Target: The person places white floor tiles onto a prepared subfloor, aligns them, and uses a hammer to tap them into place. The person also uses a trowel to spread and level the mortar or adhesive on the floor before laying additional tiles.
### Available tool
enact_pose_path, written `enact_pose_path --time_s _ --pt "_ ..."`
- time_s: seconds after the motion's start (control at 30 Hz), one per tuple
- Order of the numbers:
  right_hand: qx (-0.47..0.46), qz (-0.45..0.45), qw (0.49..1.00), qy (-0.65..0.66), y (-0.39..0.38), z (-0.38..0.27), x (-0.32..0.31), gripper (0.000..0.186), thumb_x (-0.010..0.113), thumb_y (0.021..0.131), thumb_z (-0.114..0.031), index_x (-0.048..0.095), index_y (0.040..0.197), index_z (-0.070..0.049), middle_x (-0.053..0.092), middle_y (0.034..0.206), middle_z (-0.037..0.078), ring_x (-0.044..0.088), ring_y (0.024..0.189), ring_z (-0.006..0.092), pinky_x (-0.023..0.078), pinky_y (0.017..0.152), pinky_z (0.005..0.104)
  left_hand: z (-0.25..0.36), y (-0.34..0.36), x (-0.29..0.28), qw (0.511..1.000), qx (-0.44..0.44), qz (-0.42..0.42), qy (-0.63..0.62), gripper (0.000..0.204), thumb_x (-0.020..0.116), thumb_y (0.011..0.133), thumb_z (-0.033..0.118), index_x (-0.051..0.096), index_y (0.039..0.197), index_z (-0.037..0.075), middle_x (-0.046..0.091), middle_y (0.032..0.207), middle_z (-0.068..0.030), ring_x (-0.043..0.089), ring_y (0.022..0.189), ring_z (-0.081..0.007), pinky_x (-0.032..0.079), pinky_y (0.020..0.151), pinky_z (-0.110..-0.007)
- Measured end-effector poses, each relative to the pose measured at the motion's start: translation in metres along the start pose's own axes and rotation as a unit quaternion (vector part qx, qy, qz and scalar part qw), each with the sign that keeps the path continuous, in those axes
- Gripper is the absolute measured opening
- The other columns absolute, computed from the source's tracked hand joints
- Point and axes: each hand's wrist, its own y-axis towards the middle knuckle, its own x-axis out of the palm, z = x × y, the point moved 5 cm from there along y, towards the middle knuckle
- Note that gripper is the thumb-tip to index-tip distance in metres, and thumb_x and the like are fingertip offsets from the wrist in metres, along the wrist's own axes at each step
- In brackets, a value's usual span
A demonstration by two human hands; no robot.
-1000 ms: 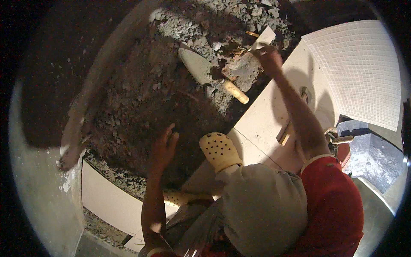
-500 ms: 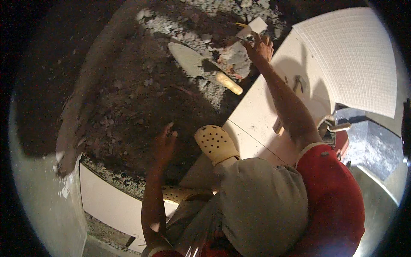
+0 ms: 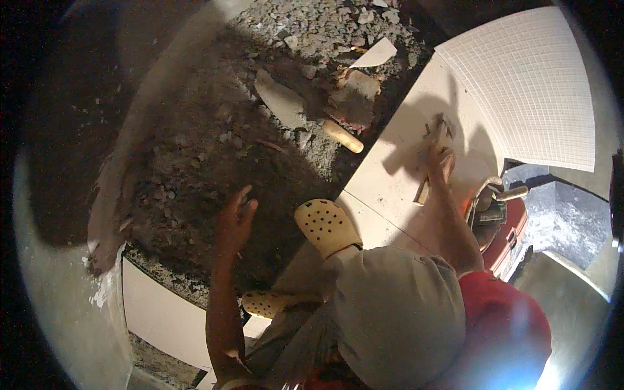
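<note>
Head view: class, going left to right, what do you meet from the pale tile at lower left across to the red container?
Pale tile → left hand → trowel's wooden handle → right hand → red container.

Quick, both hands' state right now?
Left hand: open, empty, above the dirt.
Right hand: at the hammer; whether it grips cannot be told.

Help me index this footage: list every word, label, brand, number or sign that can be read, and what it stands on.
None can be read.
Trowel, wooden-handled tool, gridded white sheet, perforated clogs: no lettering shows.
Red object at right: its dark details are too small to tell whether they are text.
</note>
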Motion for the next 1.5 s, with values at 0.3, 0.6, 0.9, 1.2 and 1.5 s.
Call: enact_pose_path --time_s 0.3,0.6,0.9,1.2,1.5 --pt "-0.166 0.280 0.939 0.109 0.072 -0.180 -0.014 0.051 0.069 0.094 -0.049 0.056 0.113 -0.003 0.066 0.091 0.016 0.068 0.085 0.0352 0.053 0.080 0.0505 0.002 -0.003 -0.013 0.999 -0.006 0.011 -0.030 0.049 0.063 0.103 0.038 0.059 0.143 0.009 0.064 0.141 -0.0147 0.063 0.127 -0.0315 0.050 0.104 -0.044" --pt "-0.170 -0.070 0.976 0.117 0.163 -0.161 0.109 0.030 0.058 0.100 -0.027 0.066 0.124 -0.010 0.073 0.099 0.013 0.073 0.082 0.0262 0.058 0.068 0.0401 0.005 -0.019 -0.024 0.999 -0.008 0.034 -0.013 0.048 0.064 0.102 0.037 0.060 0.142 0.010 0.065 0.139 -0.0164 0.062 0.130 -0.0312 0.051 0.103 -0.043" --pt "-0.192 0.162 0.965 0.076 0.082 -0.181 0.100 0.031 0.052 0.104 -0.036 0.059 0.112 -0.007 0.066 0.089 0.015 0.067 0.077 0.0327 0.056 0.068 0.0467 0.004 -0.006 -0.019 1.000 -0.012 0.010 -0.002 0.047 0.062 0.104 0.037 0.060 0.142 0.010 0.064 0.139 -0.0187 0.062 0.130 -0.0338 0.050 0.105 -0.044" --pt "-0.124 0.145 0.981 0.016 0.063 -0.213 0.084 0.048 0.051 0.104 -0.046 0.054 0.120 -0.001 0.072 0.104 0.024 0.071 0.092 0.0439 0.057 0.081 0.0507 0.002 -0.013 -0.024 0.998 -0.023 0.052 0.018 0.047 0.061 0.104 0.041 0.062 0.140 0.010 0.064 0.139 -0.0173 0.062 0.127 -0.0340 0.049 0.106 -0.044" --pt "-0.224 -0.202 0.935 0.187 0.132 -0.158 0.143 0.031 0.066 0.098 -0.037 0.063 0.105 -0.007 0.067 0.081 0.007 0.069 0.069 0.0227 0.056 0.059 0.0440 0.007 -0.002 -0.019 0.996 0.047 0.039 0.060 0.047 0.062 0.103 0.041 0.062 0.140 0.011 0.065 0.138 -0.0161 0.062 0.127 -0.0325 0.047 0.107 -0.046"
